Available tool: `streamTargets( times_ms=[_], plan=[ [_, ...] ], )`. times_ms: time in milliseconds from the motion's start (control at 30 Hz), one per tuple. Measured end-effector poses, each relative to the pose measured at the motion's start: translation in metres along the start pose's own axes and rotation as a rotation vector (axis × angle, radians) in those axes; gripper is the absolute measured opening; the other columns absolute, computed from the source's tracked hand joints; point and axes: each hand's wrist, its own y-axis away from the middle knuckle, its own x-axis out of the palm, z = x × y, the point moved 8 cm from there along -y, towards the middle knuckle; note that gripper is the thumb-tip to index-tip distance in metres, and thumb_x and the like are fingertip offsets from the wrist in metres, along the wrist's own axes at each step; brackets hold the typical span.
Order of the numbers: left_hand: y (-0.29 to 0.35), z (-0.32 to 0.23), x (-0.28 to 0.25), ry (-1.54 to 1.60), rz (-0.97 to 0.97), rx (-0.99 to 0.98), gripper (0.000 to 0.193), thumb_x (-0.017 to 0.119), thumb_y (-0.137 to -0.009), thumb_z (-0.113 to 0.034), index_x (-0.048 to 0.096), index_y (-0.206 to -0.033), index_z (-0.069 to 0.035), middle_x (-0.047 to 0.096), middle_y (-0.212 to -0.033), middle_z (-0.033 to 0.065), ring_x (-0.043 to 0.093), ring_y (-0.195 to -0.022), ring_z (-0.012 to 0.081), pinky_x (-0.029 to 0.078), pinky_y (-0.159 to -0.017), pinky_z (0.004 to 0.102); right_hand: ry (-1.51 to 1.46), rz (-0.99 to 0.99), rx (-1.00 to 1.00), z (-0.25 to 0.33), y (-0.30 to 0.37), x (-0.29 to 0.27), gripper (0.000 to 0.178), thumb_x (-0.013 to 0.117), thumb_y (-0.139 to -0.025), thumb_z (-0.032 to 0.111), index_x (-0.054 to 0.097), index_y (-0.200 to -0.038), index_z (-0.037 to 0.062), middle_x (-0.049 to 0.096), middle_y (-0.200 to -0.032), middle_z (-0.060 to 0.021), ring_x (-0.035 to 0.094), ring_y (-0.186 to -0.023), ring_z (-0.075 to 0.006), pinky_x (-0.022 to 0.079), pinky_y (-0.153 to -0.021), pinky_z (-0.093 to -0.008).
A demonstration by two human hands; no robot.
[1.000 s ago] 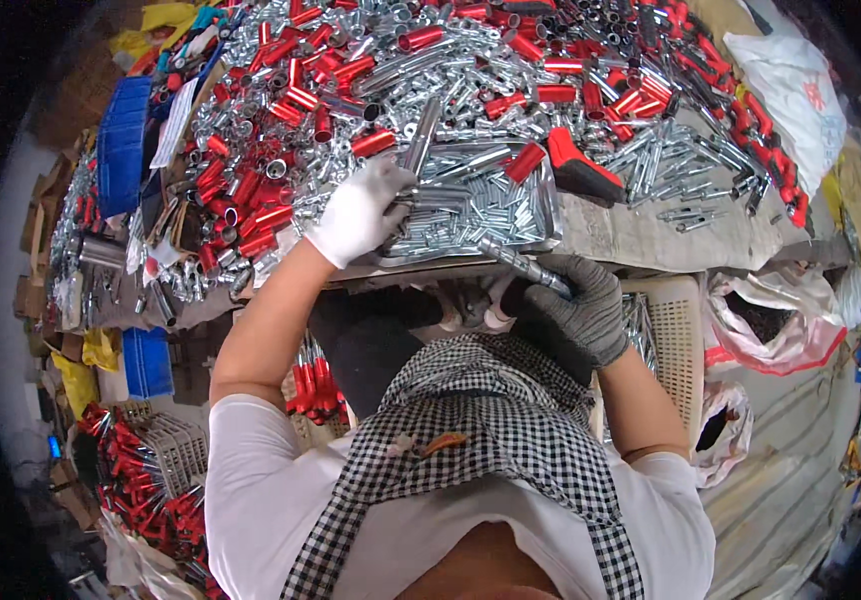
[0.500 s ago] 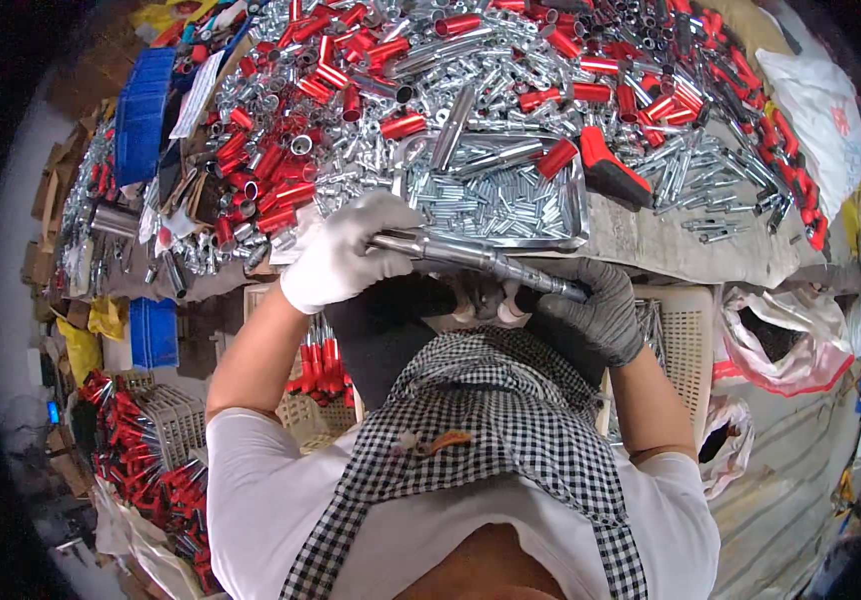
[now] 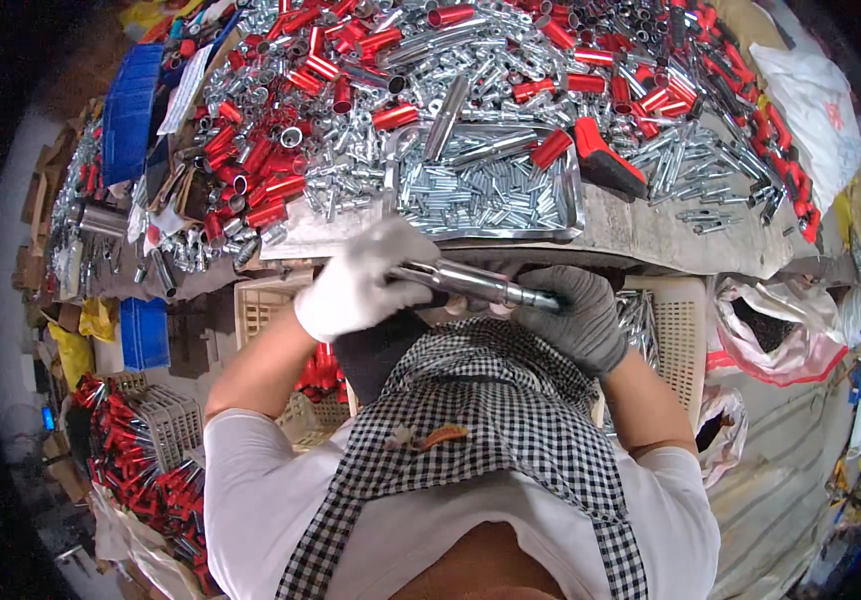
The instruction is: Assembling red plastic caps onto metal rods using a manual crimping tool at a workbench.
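Head view: the left hand (image 3: 359, 283), in a white glove and somewhat blurred, has its fingers closed around the left end of a silvery metal tube (image 3: 476, 284); the right hand (image 3: 579, 315), in a grey glove, has its fingers wrapped around the other end; the tube is held in the air just off the near edge of the bench (image 3: 641, 235), in front of the checked apron (image 3: 471, 420), tilted so that its left end lies closer to that edge than its right; near the middle of the same edge a shallow metal tray (image 3: 578, 200) sits on the bench, filled with small silvery pins (image 3: 491, 195); a thicker loose tube (image 3: 446, 118) leans across the tray's far left corner, and a red sleeve (image 3: 551, 150) lies at its far right one; just right of the tray rests a red-and-black part (image 3: 606, 165), with slim metal rods (image 3: 696, 165) spread beyond it toward the right edge of the bench; more red sleeves (image 3: 271, 188) lie heaped toward the left edge, where a blue bin (image 3: 131, 115) stands; a white bag (image 3: 813, 125) is by the far right corner; below the near edge, right of the grey glove, a cream plastic crate (image 3: 686, 330) holds metal pieces
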Motion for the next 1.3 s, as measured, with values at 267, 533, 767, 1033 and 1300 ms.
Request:
streamTargets(
  times_ms=[267,533,767,1033,1300],
  plan=[
    [0.009,-0.020,0.025,0.002,0.018,0.125,0.038,0.083,-0.063,-0.011,0.066,-0.097,-0.003,0.062,-0.087,0.0122,0.063,-0.079,0.0315,0.052,-0.071,0.0395,-0.177,-0.044,-0.115,0.013,0.004,0.030,0.084,0.094,-0.059,0.018,0.054,-0.132,0.0075,0.069,-0.095,-0.0044,0.068,-0.087,-0.0148,0.056,-0.079,-0.0312],
    [0.003,-0.023,0.036,0.020,-0.014,0.204,0.037,0.082,-0.062,-0.012,0.066,-0.095,-0.004,0.061,-0.087,0.0113,0.063,-0.079,0.0318,0.053,-0.070,0.0399,-0.023,0.075,-0.120,0.018,-0.001,0.048,0.059,0.090,-0.067,0.021,0.064,-0.117,0.0037,0.070,-0.100,-0.0085,0.068,-0.092,-0.0164,0.054,-0.083,-0.0306],
    [-0.005,-0.010,0.023,0.002,0.002,0.137,0.038,0.084,-0.062,-0.012,0.068,-0.096,-0.004,0.062,-0.088,0.0105,0.063,-0.079,0.0299,0.053,-0.070,0.0391,0.051,0.093,0.004,0.004,-0.010,0.019,0.053,0.088,-0.067,0.015,0.066,-0.114,0.0030,0.070,-0.103,-0.0105,0.068,-0.094,-0.0162,0.054,-0.083,-0.0308],
    [-0.014,-0.015,0.027,-0.027,-0.011,0.191,0.045,0.088,-0.059,-0.011,0.068,-0.099,-0.003,0.064,-0.092,0.0124,0.066,-0.082,0.0298,0.054,-0.072,0.0383,0.011,0.026,-0.095,0.019,-0.016,0.021,0.048,0.086,-0.069,0.024,0.068,-0.111,0.0074,0.071,-0.097,-0.0125,0.070,-0.086,-0.0252,0.056,-0.077,-0.0336],
    [-0.004,-0.016,0.051,-0.122,0.007,0.281,0.039,0.085,-0.064,-0.017,0.067,-0.096,-0.004,0.064,-0.093,0.0118,0.065,-0.081,0.0289,0.054,-0.066,0.0393,0.055,0.078,-0.056,0.004,-0.014,0.039,0.049,0.088,-0.066,0.024,0.068,-0.107,0.0054,0.072,-0.097,-0.0108,0.071,-0.085,-0.0198,0.056,-0.076,-0.0320]
  ],
)
